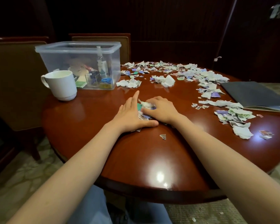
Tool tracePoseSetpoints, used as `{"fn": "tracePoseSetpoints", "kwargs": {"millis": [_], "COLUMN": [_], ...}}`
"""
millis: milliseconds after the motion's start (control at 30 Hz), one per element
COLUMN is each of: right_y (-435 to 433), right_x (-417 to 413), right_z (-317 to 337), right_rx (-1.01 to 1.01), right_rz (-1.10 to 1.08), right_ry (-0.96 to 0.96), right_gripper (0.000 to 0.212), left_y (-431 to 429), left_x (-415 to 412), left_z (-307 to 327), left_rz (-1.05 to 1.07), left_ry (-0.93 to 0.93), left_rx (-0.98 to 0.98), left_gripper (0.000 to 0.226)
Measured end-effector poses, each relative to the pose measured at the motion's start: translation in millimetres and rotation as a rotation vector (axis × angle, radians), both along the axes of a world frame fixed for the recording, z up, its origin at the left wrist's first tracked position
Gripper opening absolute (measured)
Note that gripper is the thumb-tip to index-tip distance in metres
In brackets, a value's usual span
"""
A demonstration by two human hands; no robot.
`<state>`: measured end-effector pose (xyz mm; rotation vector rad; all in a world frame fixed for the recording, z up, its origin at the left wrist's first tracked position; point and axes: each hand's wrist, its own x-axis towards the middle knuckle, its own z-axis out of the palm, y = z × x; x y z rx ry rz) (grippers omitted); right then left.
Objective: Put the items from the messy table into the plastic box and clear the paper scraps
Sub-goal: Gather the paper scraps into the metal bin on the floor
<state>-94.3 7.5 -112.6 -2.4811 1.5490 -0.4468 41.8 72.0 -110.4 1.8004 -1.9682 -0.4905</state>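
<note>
Left hand: your left hand (131, 115) lies flat on the tabletop (136, 156) at mid frame, fingers straight and released, pointing up the frame. Its inner edge touches the heap.
Right hand: your right hand (160, 109) sits just right of the left, palm down, fingers curled over the heap and grasping it against the left palm.
Heap: a small heap (146, 106) of torn paper, white with bits of green and purple, is caught between your two hands. Most of it is hidden under the right fingers.
Scraps: the rest of the scraps (184, 70) run in a wide band across the upper middle of the frame and down the right side, well apart from your hands. One stray scrap (163, 136) lies alone just below your wrists.
Box: the clear plastic box (58, 62) stands lidless at the upper left of the frame, on the far left part of the tabletop. Inside you can see a bottle (101, 62) upright and blue-handled scissors (106, 80) at the bottom. The other contents are too jumbled to name.
Mug: a white mug (61, 84) stands upright just in front of the box's left corner, handle to the left.
Folder: a dark folder (252, 94) lies flat at the right edge of the frame, beside the scraps.
Chairs: two chairs (14, 78) stand behind the tabletop, at the left and behind the box.
</note>
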Motion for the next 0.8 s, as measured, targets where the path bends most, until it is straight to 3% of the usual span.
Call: {"fn": "tracePoseSetpoints", "kwargs": {"millis": [100,233,400,500,633,733,800], "right_y": [-4,-9,-12,-15,-14,-10,-10], "right_x": [6,10,5,6,-4,-20,-26], "right_z": [-1,-2,4,8,19,22,22], "right_rx": [-0.093,-0.076,0.031,0.214,0.45,0.48,0.484], "right_rz": [-0.04,-0.024,-0.173,-0.309,-0.488,-0.525,-0.556], "right_ry": [-0.048,-0.202,-0.629,-0.934,-1.319,-1.46,-1.51], "right_gripper": [0.042,0.02,0.03,0.035,0.026,0.023,0.02], "left_y": [-4,-6,-2,-3,-18,-33,-38], "left_x": [0,2,-6,-23,-42,-52,-56], "left_z": [-2,-3,-2,-2,-4,-7,-6], "left_rz": [0.061,0.039,-0.036,-0.064,-0.058,-0.043,-0.044], "left_ry": [-0.012,0.111,0.299,0.187,-0.034,-0.107,-0.186], "left_rx": [-0.023,-0.007,0.089,0.043,-0.01,0.005,-0.013], "left_gripper": [0.119,0.11,0.124,0.126,0.127,0.125,0.11]}}
